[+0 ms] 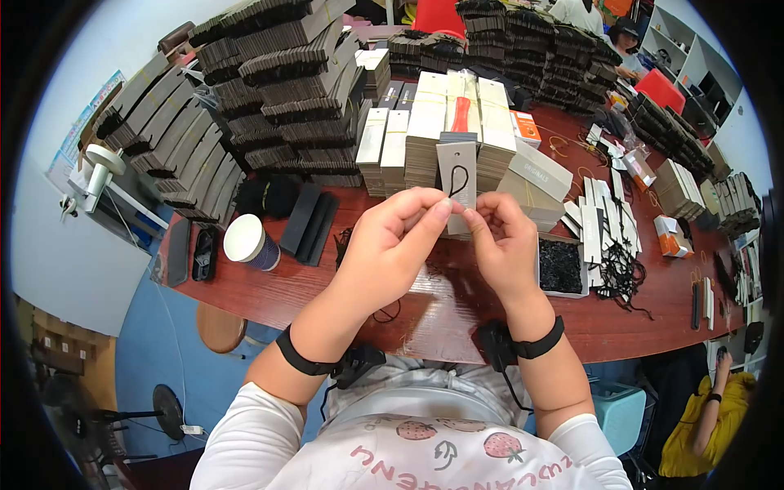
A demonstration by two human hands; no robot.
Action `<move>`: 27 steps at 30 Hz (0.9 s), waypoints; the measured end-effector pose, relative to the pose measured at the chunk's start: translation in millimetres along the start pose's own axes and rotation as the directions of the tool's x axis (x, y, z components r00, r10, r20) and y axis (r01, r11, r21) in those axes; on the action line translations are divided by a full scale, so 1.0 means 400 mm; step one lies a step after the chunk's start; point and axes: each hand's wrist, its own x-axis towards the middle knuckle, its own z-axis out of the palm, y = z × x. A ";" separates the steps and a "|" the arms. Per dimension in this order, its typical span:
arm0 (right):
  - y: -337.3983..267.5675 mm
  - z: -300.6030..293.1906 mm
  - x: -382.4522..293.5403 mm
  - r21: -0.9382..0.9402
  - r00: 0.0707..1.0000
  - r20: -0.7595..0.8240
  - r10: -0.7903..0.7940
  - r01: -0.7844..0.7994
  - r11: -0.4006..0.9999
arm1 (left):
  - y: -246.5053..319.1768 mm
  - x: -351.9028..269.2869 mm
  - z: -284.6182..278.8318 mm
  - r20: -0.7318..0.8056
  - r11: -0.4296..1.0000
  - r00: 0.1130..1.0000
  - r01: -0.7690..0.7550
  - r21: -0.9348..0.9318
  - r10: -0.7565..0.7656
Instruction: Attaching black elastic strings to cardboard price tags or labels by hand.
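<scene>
My left hand (pixel 392 245) pinches a thin black cord (pixel 458 179) between thumb and forefinger, and the cord's loop rises above the fingertips. Close beside it, my right hand (pixel 505 242) has its thumb and forefinger brought together; whether they grip the cord's hidden end, I cannot tell. Directly behind the fingers stands a pale grey hang tag (pixel 457 157) with a hole near its top and printed writing. Tall banded stacks of pale tags (pixel 427 101) rise behind it, with a red handle (pixel 461 115) lying among them.
Left of my hands stand a paper cup (pixel 244 240), dark grey strips (pixel 308 223) and high bundles of corded tags (pixel 294 79). To the right are a box of black bits (pixel 560 266) and loose corded tags (pixel 603 226). Other people (pixel 710 422) are at the right.
</scene>
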 end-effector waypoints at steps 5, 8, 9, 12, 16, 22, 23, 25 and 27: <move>0.018 -0.011 -0.009 0.069 0.995 0.040 0.091 -0.094 0.993 | -0.005 0.017 0.005 -0.018 0.989 0.989 0.146 -0.003 -0.146; -0.002 -0.001 -0.011 0.166 0.990 -0.008 0.140 -0.137 0.977 | -0.038 0.021 -0.005 -0.062 0.978 0.977 0.200 -0.066 -0.204; -0.005 0.008 -0.012 0.245 0.985 -0.053 0.162 -0.145 0.959 | -0.061 0.019 -0.015 -0.087 0.969 0.973 0.200 -0.143 -0.213; 0.021 0.006 -0.012 0.085 0.998 -0.036 0.051 -0.048 0.995 | -0.111 0.017 0.003 -0.265 1.000 0.964 -0.022 -0.007 0.019; 0.008 -0.009 -0.008 -0.088 0.997 0.007 -0.081 0.081 0.993 | -0.120 0.005 0.010 -0.283 1.000 0.959 -0.029 -0.002 0.027; 0.001 0.000 -0.022 -0.109 0.989 -0.044 -0.142 0.136 0.985 | -0.091 -0.015 0.011 -0.227 0.824 0.933 -0.110 0.556 0.278; -0.005 0.000 -0.024 -0.118 0.989 -0.046 -0.138 0.131 0.984 | -0.088 -0.018 0.013 -0.224 0.838 0.940 -0.103 0.536 0.259; -0.010 0.001 -0.027 -0.124 0.990 -0.046 -0.133 0.127 0.984 | -0.087 -0.023 0.014 -0.222 0.850 0.945 -0.094 0.518 0.239; -0.008 0.001 -0.030 -0.139 0.983 -0.050 -0.174 0.166 0.976 | -0.093 -0.026 0.015 -0.238 0.879 0.945 -0.091 0.467 0.225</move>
